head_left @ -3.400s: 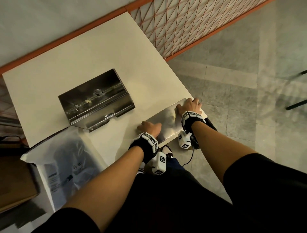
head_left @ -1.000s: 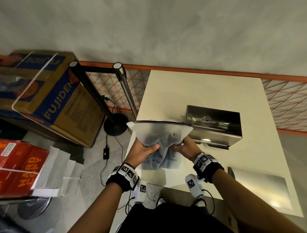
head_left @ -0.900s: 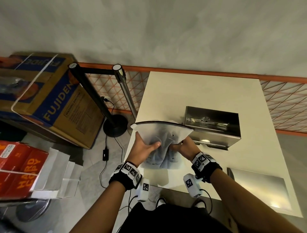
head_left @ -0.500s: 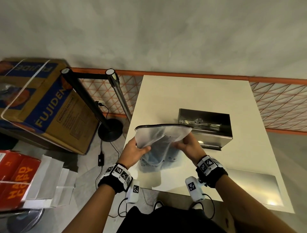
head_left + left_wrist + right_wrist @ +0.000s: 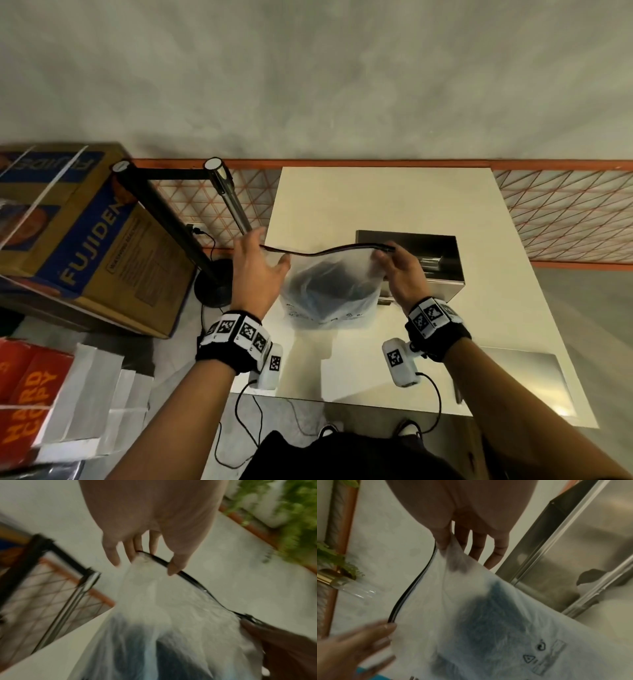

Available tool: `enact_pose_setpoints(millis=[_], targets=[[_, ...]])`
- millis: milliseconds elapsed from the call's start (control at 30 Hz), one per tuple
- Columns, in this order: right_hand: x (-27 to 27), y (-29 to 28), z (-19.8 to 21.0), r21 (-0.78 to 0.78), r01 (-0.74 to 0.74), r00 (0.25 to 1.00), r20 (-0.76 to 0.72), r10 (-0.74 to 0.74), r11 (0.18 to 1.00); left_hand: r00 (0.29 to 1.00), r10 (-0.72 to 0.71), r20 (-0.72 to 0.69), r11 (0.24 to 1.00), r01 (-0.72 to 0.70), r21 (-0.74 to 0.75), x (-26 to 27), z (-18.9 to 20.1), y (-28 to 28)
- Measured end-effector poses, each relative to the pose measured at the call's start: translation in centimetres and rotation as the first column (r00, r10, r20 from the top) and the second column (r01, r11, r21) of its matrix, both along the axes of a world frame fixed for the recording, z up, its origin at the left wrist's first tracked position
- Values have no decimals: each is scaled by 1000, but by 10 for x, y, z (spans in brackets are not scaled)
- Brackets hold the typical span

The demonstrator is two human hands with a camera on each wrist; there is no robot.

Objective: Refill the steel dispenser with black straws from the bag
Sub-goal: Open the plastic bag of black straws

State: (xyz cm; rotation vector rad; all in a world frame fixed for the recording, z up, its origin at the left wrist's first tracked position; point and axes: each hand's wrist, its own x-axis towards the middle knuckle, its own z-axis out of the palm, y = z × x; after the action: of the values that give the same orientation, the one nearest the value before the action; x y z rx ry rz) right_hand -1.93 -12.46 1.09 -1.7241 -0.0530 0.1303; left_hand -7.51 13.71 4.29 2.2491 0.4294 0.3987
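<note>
Bag (image 5: 327, 294) of frosted translucent plastic hangs above the white table (image 5: 383, 198), on the near side of the steel dispenser (image 5: 442, 270), its lower edge at or close to the tabletop. A black zip strip (image 5: 325, 251) runs along its top edge, bowed in a shallow wave between the two hands. Dark mass inside the lower half of the bag reads as the black straws (image 5: 329, 287); single straws cannot be resolved through the plastic.

Left hand (image 5: 255, 270) holds the left end of the strip: in the left wrist view the thumb and fingers (image 5: 176, 566) pinch the strip, the little finger spread free. Right hand (image 5: 402, 274) pinches the right corner of the bag just under the strip; the right wrist view shows thumb against forefinger on the plastic, the other fingers (image 5: 496, 553) extended behind it.

Dispenser stands open at the top with a dark interior, directly behind the right hand. Its flat steel lid (image 5: 527, 383) lies on the table, nearer than the dispenser and to its right, well apart from it.

Left of the table: two stanchion posts (image 5: 227, 195) joined by a black belt, and a cardboard box (image 5: 89, 240) printed FUJIDEN.
</note>
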Motion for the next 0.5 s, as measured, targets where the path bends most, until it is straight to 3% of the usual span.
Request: enact_pose_setpoints(millis=[100, 167, 300, 500], targets=[[1, -7, 0, -65, -41, 999, 30, 43, 997, 986, -156, 53, 923, 126, 363, 13, 13, -24], [1, -9, 3, -79, -58, 997, 54, 63, 995, 962, -270, 46, 859, 219, 462, 21, 17, -46], [0, -11, 1, -96, -64, 994, 78, 71, 993, 860, -509, 26, 784, 451, 427, 29, 23, -97], [-3, -21, 1, -193, -45, 991, 115, 68, 980, 814, -579, 40, 775, 534, 338, 39, 10, -126]])
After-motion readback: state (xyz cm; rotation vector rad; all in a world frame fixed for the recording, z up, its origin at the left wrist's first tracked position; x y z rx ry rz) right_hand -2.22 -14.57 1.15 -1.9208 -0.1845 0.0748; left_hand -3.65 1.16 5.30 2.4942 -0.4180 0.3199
